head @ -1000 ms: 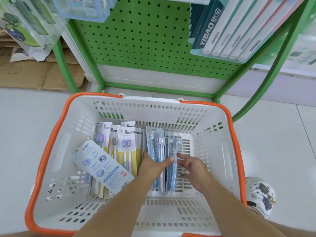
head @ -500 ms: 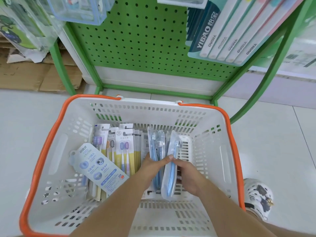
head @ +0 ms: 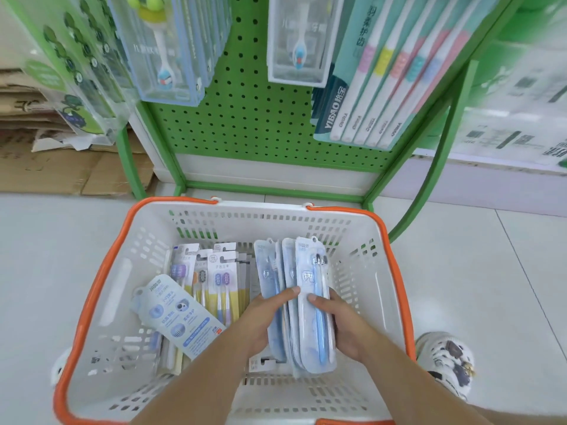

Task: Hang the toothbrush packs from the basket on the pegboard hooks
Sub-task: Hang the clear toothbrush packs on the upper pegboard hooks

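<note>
Both hands, left hand [head: 260,320] and right hand [head: 343,320], are grasping blue toothbrush packs [head: 310,302] over the basket's [head: 98,296] right side, gathering them for hanging.

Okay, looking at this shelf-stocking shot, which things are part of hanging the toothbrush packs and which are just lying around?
Part of the job:
- blue toothbrush packs, held by left hand and right hand
- yellow toothbrush packs lying in the basket
- basket
- green pegboard

Just lying about:
- flattened cardboard on the floor
- patterned shoe
</note>
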